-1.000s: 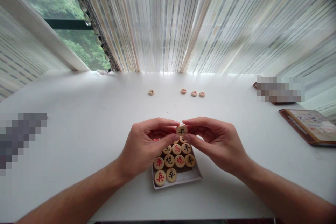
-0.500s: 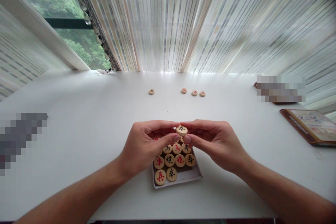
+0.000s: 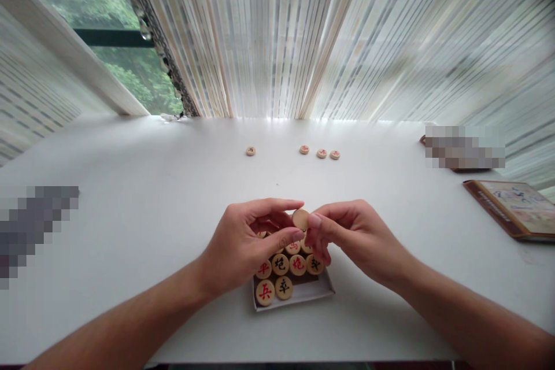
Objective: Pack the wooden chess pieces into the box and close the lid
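Both hands meet above a small white box (image 3: 321,293) packed with round wooden chess pieces (image 3: 281,265) marked in red and black. My right hand (image 3: 353,240) pinches one wooden piece (image 3: 300,219) by its edge, its blank side facing me. My left hand (image 3: 243,243) hovers beside it with thumb and forefinger curved and slightly apart, the fingertips close to the piece. The hands hide the far half of the box.
Several loose wooden pieces (image 3: 321,153) lie in a row farther out on the white table (image 3: 143,208), one (image 3: 250,151) apart to the left. A brown-edged box lid (image 3: 511,208) lies at the right. Striped curtains close off the far edge.
The held piece has been turned over: its black character faced me before, now the blank side shows. My left fingers have loosened off it, and the right hand holds it alone.
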Motion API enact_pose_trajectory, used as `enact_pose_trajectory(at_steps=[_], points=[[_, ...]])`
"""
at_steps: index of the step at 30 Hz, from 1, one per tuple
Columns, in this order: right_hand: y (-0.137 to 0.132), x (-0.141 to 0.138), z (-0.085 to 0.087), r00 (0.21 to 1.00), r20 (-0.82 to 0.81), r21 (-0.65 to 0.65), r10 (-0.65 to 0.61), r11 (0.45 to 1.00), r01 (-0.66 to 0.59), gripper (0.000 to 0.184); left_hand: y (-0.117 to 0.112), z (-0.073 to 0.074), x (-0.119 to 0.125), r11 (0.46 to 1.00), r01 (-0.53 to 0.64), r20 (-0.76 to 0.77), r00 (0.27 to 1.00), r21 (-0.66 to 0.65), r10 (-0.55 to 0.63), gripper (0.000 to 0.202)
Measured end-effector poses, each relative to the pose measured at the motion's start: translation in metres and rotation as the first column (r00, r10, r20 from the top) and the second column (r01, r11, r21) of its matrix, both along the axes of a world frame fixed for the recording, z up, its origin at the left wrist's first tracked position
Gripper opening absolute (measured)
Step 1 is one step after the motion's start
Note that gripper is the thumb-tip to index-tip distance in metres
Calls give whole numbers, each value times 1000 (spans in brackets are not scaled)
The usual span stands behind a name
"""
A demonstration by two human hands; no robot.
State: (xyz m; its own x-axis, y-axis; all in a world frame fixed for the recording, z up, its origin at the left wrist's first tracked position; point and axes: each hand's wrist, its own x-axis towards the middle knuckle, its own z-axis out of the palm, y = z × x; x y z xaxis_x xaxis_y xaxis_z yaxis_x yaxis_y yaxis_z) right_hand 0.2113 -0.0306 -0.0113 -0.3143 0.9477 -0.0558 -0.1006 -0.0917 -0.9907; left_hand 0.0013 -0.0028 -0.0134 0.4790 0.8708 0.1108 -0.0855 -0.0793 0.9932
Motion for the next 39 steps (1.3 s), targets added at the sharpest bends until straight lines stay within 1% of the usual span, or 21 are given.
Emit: enact_pose_trajectory(at_steps=[3, 9, 13, 18, 22, 24, 28, 30, 32, 35, 39], points=[[0, 0, 1, 999, -49, -34, 20, 999, -22, 40, 0, 0, 0, 1000, 18, 0, 1000, 2, -18, 32], [0, -1, 1, 995, -95, -72, 32, 997, -39, 31, 0, 1, 0, 999, 30, 6, 1000, -10, -30, 28], [0, -1, -2, 990, -138, -64, 19, 998, -28, 31, 1, 2, -1, 1000, 24, 3, 1000, -15, -24, 29], [1, -2, -1, 993, -119, -32, 2, 999, -6, 27, 0, 2, 0, 999, 40, -10, 999, 5, -40, 29], [1, -2, 1, 992, -126, -33, -31, 999, 27, 29, -1, 1, 1, 1000, 23, 5, 1000, -5, -23, 29], [1, -2, 2, 992, -115, -31, -46, 999, 42, 28, 0, 1, 2, 1000, 8, 11, 1000, 6, -8, 25], [0, 0, 2, 995, -86, -8, -48, 999, 47, 25, 2, 3, 1, 997, -36, -31, 999, 75, 38, 13], [-1, -1, 0, 996, -78, 5, -48, 999, 48, 24, 2, 4, 1, 996, -35, -44, 998, 81, 38, 10], [-2, -1, -1, 995, -72, 19, -69, 997, 70, 25, 2, 3, 1, 997, -32, -47, 998, 69, 35, 12], [-3, -3, -2, 993, -63, 36, -103, 994, 105, 29, 0, 3, 1, 998, -20, -46, 999, 56, 23, 20], [-3, -3, 0, 996, -47, -7, -73, 997, 73, 29, -1, 4, 2, 995, 48, -53, 998, 85, -44, 26]])
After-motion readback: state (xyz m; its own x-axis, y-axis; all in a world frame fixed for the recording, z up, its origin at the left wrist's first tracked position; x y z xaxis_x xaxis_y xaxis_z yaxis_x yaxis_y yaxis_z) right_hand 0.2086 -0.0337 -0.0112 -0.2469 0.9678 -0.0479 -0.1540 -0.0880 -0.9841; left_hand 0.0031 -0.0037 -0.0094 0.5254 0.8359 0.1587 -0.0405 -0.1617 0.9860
